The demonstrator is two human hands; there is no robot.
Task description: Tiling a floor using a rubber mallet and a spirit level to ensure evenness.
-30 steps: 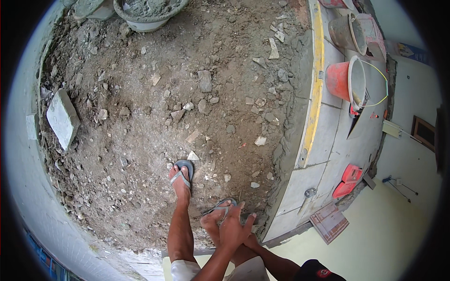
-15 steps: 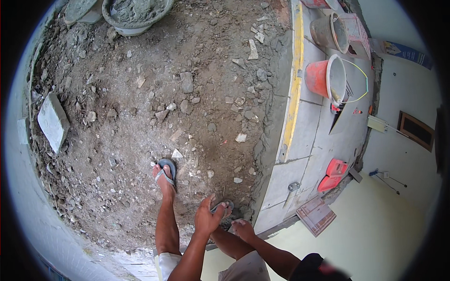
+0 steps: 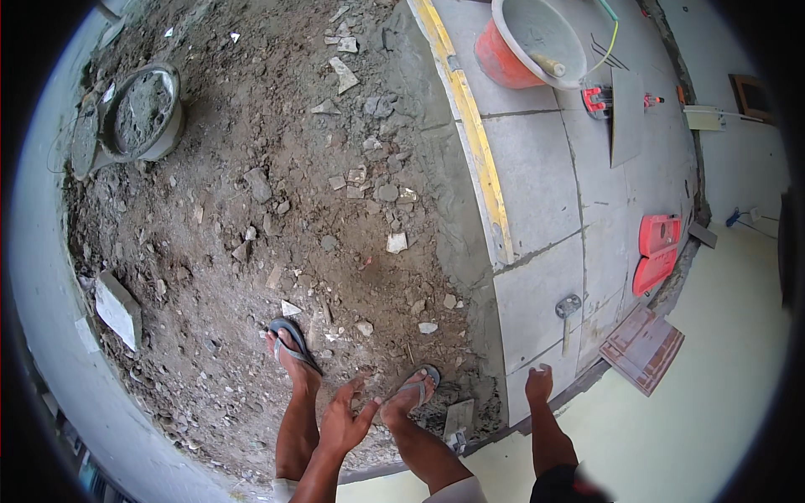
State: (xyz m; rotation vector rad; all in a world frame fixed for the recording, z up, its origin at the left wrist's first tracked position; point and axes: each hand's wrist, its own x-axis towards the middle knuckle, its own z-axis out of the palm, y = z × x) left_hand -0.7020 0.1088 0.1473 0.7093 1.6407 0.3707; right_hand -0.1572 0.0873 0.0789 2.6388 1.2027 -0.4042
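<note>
My left hand (image 3: pixel 342 422) hangs in front of my legs, fingers apart, with nothing in it. My right hand (image 3: pixel 539 384) is stretched out over the grey tiles (image 3: pixel 537 318), its fingers slightly bent and apart, holding nothing I can see. Just beyond it lies a mallet (image 3: pixel 568 307) with a round, mortar-spotted head, its pale handle pointing toward me; a gap shows between hand and handle. Beside my right foot, a flat grey rectangular piece (image 3: pixel 459 417) rests at the mortar strip's near end; its kind is unclear.
A yellow straightedge (image 3: pixel 478 138) lies along the tile edge. On the tiles are a red bucket (image 3: pixel 506 59), a red open case (image 3: pixel 656 253) and a brownish board (image 3: pixel 642 348). Rubble soil (image 3: pixel 251 201) holds a mortar basin (image 3: pixel 172 134) and a white block (image 3: pixel 117 308).
My right hand has moved right, from beside my right foot to over the tiles near the mallet. The view has shifted, and the grey piece by my foot now shows more fully.
</note>
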